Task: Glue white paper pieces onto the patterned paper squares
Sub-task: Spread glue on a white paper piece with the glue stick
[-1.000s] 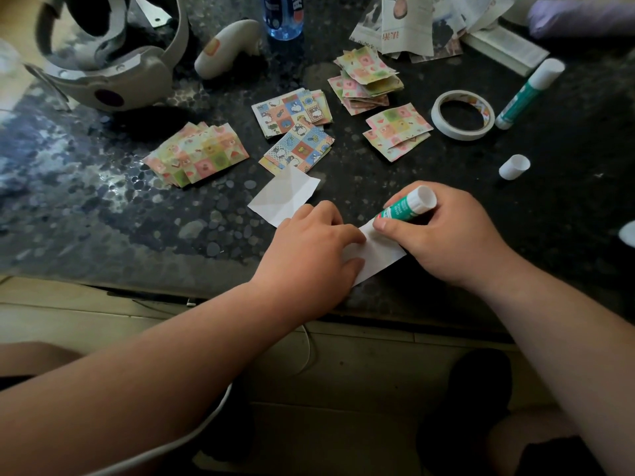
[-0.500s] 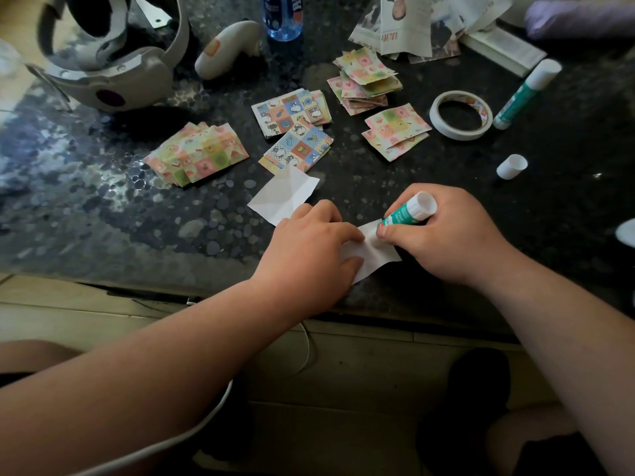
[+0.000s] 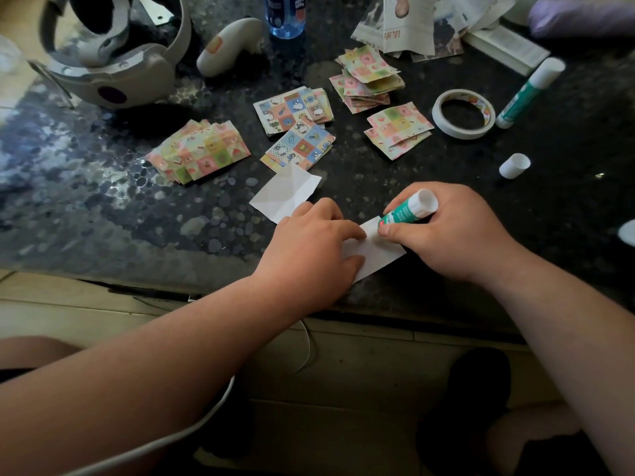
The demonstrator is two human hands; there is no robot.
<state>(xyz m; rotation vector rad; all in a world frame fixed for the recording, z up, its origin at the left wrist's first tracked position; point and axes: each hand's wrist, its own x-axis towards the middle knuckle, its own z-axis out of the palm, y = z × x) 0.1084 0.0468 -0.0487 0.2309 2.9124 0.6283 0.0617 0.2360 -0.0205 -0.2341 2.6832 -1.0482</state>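
Head view, glue step. The left hand (image 3: 309, 249) lies palm down at the near edge of the dark speckled tabletop (image 3: 103, 207), its fingers together and pressing flat on a white paper piece (image 3: 378, 252). The thumb rests on the sheet's near side. The right hand (image 3: 446, 235), at 3 o'clock from the left, curls its fingers and thumb around a green glue stick (image 3: 409, 209). The stick is tilted, with its white end raised toward 1 o'clock and its lower end on the far corner of the paper. Whether glue is showing cannot be told.

A second white paper piece (image 3: 285, 194), creased, lies at 11 o'clock from the left hand, with its near corner just beside the knuckles.

The patterned paper squares sit in loose stacks well beyond the hands:
- a pink-and-green stack (image 3: 199, 151) at 10 o'clock
- two blue cartoon stacks (image 3: 295, 132) at 12 o'clock, touching each other
- a tall pastel stack (image 3: 367, 79) and a low pastel stack (image 3: 398, 128) at 1 o'clock

At 2 o'clock a tape roll (image 3: 464, 113) lies flat, with a capped glue stick (image 3: 529, 92) just beside it. A loose white cap (image 3: 514, 165) lies on its side nearer the right hand.

Along the far edge, from 10 o'clock round to 1 o'clock, are a grey headset (image 3: 113, 67), a white controller (image 3: 230, 44), a blue bottle (image 3: 285, 15) and printed paper sheets (image 3: 412, 25).
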